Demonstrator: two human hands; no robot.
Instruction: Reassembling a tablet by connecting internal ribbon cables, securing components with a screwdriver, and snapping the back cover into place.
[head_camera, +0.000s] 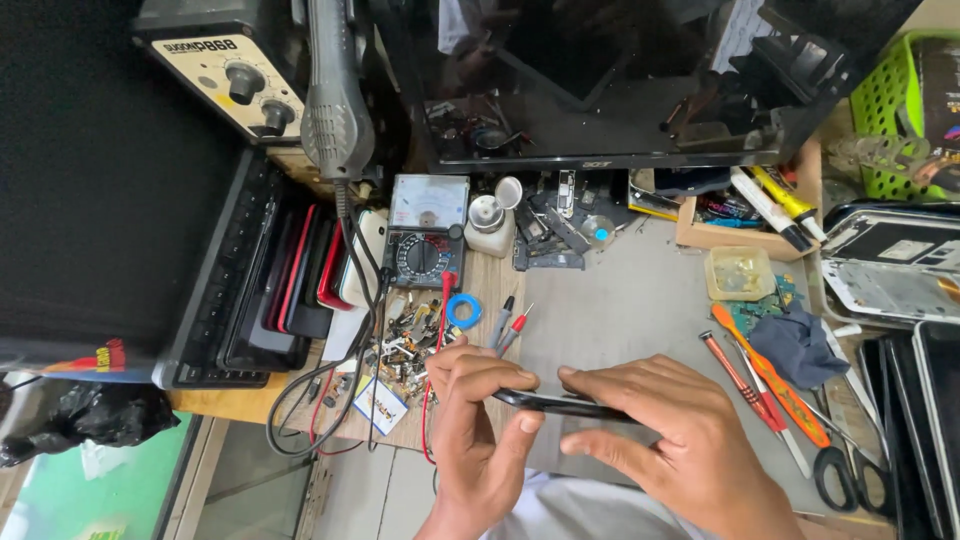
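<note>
Both my hands hold a thin black smartphone (560, 404) edge-on, low over the grey work mat (640, 300). My left hand (480, 430) grips its left end, thumb underneath and fingers curled over the top. My right hand (670, 440) covers the right end, index finger lying along the upper edge. Two red-tipped multimeter probes (510, 325) lie just beyond my left fingers.
An analog multimeter (427, 230), a blue tape roll (463, 310) and a pile of small parts (405, 345) sit at left. Red and orange screwdrivers (765, 385), scissors (850, 480) and a blue cloth (800, 345) lie at right. A dark monitor (600, 90) and hot-air station (225, 75) stand behind.
</note>
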